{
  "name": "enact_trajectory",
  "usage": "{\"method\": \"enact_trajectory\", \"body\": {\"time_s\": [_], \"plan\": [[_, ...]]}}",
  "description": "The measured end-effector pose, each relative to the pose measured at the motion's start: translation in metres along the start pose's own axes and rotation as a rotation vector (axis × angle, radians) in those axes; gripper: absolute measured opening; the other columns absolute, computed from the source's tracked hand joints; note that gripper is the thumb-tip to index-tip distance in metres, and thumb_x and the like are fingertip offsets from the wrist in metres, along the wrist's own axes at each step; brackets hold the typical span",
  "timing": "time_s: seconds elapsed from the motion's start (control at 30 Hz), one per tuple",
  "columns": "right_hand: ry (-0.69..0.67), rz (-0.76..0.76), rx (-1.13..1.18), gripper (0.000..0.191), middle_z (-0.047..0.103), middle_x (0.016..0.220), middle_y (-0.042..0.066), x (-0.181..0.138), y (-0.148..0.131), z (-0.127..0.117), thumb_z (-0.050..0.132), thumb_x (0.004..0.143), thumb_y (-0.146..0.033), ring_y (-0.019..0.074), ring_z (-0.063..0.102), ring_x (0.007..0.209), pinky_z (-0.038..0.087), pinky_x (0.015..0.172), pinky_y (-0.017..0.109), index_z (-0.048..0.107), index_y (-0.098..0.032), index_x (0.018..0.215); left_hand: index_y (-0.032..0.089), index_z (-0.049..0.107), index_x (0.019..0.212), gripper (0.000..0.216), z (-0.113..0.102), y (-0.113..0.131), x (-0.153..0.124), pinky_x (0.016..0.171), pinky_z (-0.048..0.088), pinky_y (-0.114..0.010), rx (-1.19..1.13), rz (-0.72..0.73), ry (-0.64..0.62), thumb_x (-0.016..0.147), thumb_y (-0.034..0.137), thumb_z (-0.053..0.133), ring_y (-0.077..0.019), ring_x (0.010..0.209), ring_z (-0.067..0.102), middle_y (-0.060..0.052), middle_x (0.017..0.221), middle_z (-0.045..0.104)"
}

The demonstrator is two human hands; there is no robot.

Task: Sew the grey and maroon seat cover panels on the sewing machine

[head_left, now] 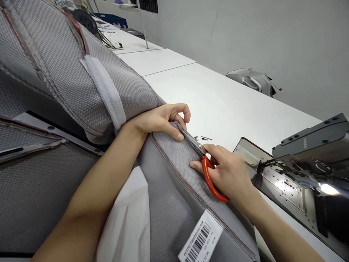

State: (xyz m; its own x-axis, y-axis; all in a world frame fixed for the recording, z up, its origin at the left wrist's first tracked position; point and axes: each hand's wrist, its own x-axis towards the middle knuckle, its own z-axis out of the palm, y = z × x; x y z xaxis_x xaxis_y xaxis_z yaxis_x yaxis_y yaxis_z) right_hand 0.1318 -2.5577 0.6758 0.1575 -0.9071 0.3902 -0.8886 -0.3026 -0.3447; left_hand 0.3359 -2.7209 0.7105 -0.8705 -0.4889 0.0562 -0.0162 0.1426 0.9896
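Note:
My right hand (230,169) is closed round a pair of scissors (208,178) with red handles. Its metal blades point up and left, against the far edge of a grey woven fabric cover (178,151) with dark red seam edging. At that edge my left hand (167,118) pinches the fabric near the blade tips, thumb on top and fingers curled over the far side. The tips of the blades are partly lost against the cloth. A white barcode label (203,236) hangs from the seam near me.
A sewing machine (308,153) stands at right on the white table (218,94). Thread scraps (206,138) lie just beyond the scissors. More grey fabric with a white strap (105,87) is heaped at left. Another grey cover (252,80) rests by the wall.

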Motion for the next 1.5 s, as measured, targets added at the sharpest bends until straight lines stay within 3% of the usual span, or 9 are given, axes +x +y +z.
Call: {"method": "enact_trajectory", "body": {"time_s": [0.2,0.43,0.57,0.8,1.0,1.13,1.23,1.4,1.5], "plan": [[0.009,0.060,0.250,0.036,0.055,0.062,-0.005,0.000,0.000,0.004,0.068,0.089,-0.054,0.0087,0.044,0.052,0.033,0.052,0.023,0.065,-0.018,0.087,0.016,0.052,0.088,0.041,0.002,0.004,0.000,0.061,0.048,-0.017,0.060,-0.016,-0.048,0.064,0.016,0.085,-0.0111,0.069,0.065,0.000,0.075,0.071],[0.023,0.289,0.343,0.034,0.053,0.068,-0.004,-0.028,0.042,-0.015,0.070,0.087,-0.053,0.0111,0.044,0.058,0.038,0.054,0.024,0.067,-0.022,0.101,0.017,0.077,0.101,0.033,0.015,0.018,0.007,0.077,0.048,-0.018,0.564,-0.134,-0.217,0.072,0.032,0.082,-0.0173,0.093,0.068,-0.001,0.100,0.076],[-0.047,0.153,0.238,0.038,0.063,0.084,0.001,-0.042,0.043,-0.026,0.074,0.084,-0.051,0.0136,0.052,0.068,0.044,0.061,0.027,0.066,-0.020,0.105,0.015,0.079,0.098,0.023,0.011,0.015,0.006,0.081,0.051,-0.018,0.374,-0.130,-0.301,0.080,0.027,0.074,-0.0177,0.092,0.070,-0.004,0.099,0.077],[-0.209,0.106,0.160,0.051,0.068,0.097,0.005,-0.027,0.020,-0.034,0.067,0.085,-0.063,0.0183,0.062,0.077,0.048,0.066,0.030,0.067,-0.022,0.115,0.012,0.080,0.085,0.012,0.004,0.012,0.002,0.064,0.046,-0.013,0.246,-0.098,-0.274,0.077,0.021,0.078,-0.0114,0.071,0.064,-0.004,0.077,0.074],[-0.139,0.076,0.057,0.050,0.063,0.075,0.003,-0.026,0.009,-0.022,0.060,0.090,-0.064,0.0160,0.055,0.063,0.041,0.059,0.029,0.069,-0.017,0.104,0.012,0.080,0.079,0.014,0.002,0.008,0.001,0.058,0.045,-0.013,0.200,-0.112,-0.245,0.074,0.024,0.081,-0.0105,0.065,0.061,-0.005,0.072,0.072],[-0.159,0.179,0.316,0.040,0.049,0.059,-0.005,-0.028,0.010,-0.019,0.067,0.087,-0.059,0.0100,0.041,0.052,0.033,0.052,0.025,0.067,-0.019,0.085,0.013,0.081,0.082,0.018,0.001,0.009,0.001,0.062,0.049,-0.016,0.213,-0.140,-0.226,0.072,0.028,0.082,-0.0143,0.069,0.065,-0.006,0.075,0.074],[-0.198,0.317,0.484,0.040,0.052,0.065,-0.004,-0.033,0.019,-0.029,0.072,0.082,-0.060,0.0113,0.046,0.057,0.038,0.054,0.025,0.068,-0.021,0.093,0.016,0.082,0.087,0.018,-0.001,0.011,0.000,0.065,0.052,-0.017,0.192,-0.155,-0.237,0.073,0.027,0.082,-0.0168,0.074,0.068,-0.007,0.080,0.076],[-0.341,0.360,0.392,0.051,0.065,0.095,0.001,-0.048,0.028,-0.051,0.079,0.074,-0.058,0.0182,0.062,0.084,0.051,0.072,0.030,0.066,-0.026,0.111,0.015,0.082,0.094,0.018,-0.002,0.011,-0.002,0.069,0.054,-0.017,0.157,-0.176,-0.263,0.077,0.023,0.079,-0.0179,0.080,0.070,-0.008,0.088,0.077],[-0.341,0.352,0.270,0.054,0.066,0.098,0.002,-0.055,0.023,-0.056,0.077,0.075,-0.062,0.0189,0.063,0.082,0.051,0.069,0.031,0.066,-0.027,0.114,0.013,0.080,0.095,0.016,-0.002,0.013,-0.004,0.070,0.053,-0.016,0.170,-0.190,-0.260,0.080,0.020,0.076,-0.0159,0.080,0.069,-0.007,0.090,0.078]]}}
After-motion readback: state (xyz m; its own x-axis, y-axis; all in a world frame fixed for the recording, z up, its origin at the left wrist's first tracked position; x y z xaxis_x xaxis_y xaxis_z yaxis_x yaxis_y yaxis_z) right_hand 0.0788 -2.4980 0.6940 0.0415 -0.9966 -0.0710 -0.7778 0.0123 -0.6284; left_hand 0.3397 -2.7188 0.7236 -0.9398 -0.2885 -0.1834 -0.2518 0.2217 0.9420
